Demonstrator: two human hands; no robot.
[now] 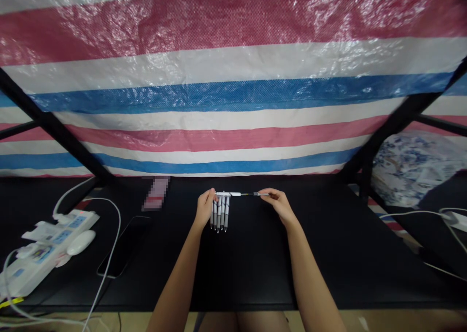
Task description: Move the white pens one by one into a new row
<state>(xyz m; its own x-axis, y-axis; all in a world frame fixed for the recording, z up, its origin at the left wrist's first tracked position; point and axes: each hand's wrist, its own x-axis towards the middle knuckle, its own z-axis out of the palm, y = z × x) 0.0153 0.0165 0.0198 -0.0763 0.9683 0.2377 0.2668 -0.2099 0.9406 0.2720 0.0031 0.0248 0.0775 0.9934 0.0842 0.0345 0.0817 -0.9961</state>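
Note:
Several pens with white upper parts and grey lower parts lie side by side on the black table, tips toward me. Just beyond their far ends, a white pen barrel extends sideways between my hands. My left hand pinches its left end, close to the leftmost pens. A thin refill runs from the barrel's right end to my right hand, whose thumb and fingers grip a narrow clear and grey piece at its far end. Whether the refill is partly inside the barrel is too small to tell.
On the black table, a phone and a blurred pink item lie left. A white power strip with cables stands far left. Striped sheeting hangs behind; a filled plastic bag sits right.

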